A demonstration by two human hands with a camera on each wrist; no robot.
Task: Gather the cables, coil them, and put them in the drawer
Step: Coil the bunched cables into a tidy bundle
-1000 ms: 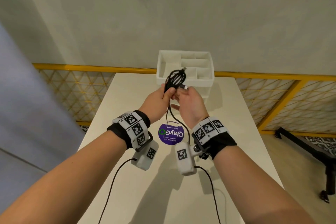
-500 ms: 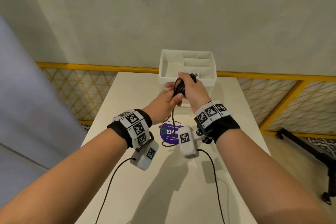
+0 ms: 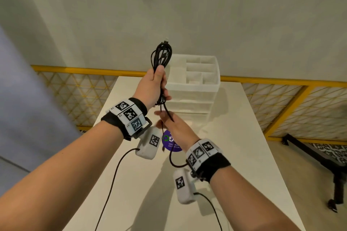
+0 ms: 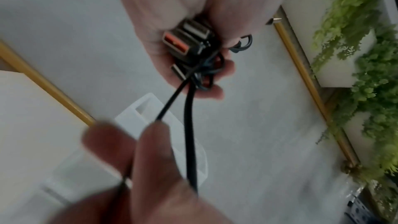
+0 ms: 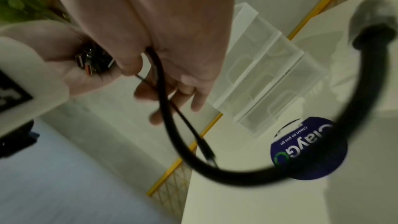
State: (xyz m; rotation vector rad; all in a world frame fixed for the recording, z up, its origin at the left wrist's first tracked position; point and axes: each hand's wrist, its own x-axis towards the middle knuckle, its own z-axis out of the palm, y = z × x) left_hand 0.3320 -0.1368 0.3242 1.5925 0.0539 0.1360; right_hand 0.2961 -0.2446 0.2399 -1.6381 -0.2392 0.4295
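- Since a second ago our left hand (image 3: 153,84) has risen well above the right, carrying the bundle of black coiled cables (image 3: 161,55) up with it — earlier both hands met close together in front of the white plastic drawer unit (image 3: 195,88).
- Left hand now: fingers curled tight around the middle of the bundle, loops standing up above the fist; the left wrist view shows several plug ends (image 4: 187,40) bunched against the palm.
- Right hand (image 3: 173,124) sits just below the left, with two loose tails (image 3: 167,111) running down across its fingers. It seems to pinch the thinner tail, but the blur leaves us unable to tell for certain.
- One thicker tail (image 5: 215,168) sags in a long curve below the right hand, over the round purple sticker (image 3: 171,141) on the white table (image 3: 225,155).
- To do this step well, we judge:
  - keep the left grip firm so the finished loops do not spring open;
  - draw each tail up with the right hand and lay it as a loop of the same size as the others;
  - mind the plug ends — they could snag a loop or slip out of the fist.
- Drawer unit stands beyond both hands, its drawers apparently closed; nothing is stowed yet.
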